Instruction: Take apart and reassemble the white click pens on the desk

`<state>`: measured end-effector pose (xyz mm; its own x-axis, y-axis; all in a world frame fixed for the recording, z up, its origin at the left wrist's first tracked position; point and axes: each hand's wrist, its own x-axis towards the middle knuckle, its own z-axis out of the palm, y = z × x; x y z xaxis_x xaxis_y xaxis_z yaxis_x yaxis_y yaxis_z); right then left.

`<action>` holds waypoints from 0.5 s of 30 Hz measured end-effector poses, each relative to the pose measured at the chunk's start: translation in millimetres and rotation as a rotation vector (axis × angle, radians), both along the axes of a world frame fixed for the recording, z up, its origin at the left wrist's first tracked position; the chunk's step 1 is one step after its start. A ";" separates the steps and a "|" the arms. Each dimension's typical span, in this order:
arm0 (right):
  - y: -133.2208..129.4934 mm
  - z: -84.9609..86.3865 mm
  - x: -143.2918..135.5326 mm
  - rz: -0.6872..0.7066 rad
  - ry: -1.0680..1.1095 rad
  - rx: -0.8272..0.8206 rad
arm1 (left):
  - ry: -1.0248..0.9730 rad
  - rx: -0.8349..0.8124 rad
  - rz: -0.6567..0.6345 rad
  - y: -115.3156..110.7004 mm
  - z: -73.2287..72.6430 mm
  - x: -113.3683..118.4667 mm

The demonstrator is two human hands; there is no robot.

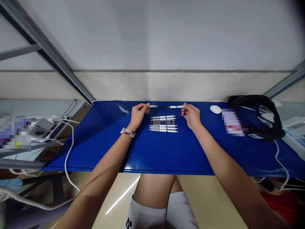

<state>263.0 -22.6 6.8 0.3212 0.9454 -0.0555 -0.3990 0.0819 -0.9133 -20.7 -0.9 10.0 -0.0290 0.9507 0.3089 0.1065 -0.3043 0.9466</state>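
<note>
Pinched in the fingers of my left hand [140,114] is the grey front part of a pen [153,106]. My right hand [192,115] grips the white barrel [175,107] of a pen, held level and in line with it. A thin dark refill [162,106] spans the space between these two parts. Just below, several white and grey pens [164,128] lie side by side in a row on the blue table, their tips pointing left. A patterned band circles my left wrist.
The blue table [152,149] meets a pale wall at the back. To the right are a white mouse [215,109], a blurred pink package [231,122] and a black strap headset [260,116]. White cables [69,156] hang at the left edge, beside grey metal posts [59,60].
</note>
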 end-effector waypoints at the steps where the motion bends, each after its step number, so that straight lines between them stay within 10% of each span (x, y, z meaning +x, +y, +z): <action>1: -0.2 0.6 -0.2 -0.003 -0.001 -0.002 | 0.003 0.000 0.000 0.0 0.0 -0.1; 15: -1.9 -1.4 -3.0 0.042 -0.024 0.021 | 0.068 -0.003 -0.023 -5.8 3.8 2.0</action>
<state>259.9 -24.5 5.4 0.2822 0.9590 -0.0279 -0.3806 0.0852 -0.9208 -18.7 -6.6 13.8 0.0138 0.9516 0.3070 0.1638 -0.3051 0.9381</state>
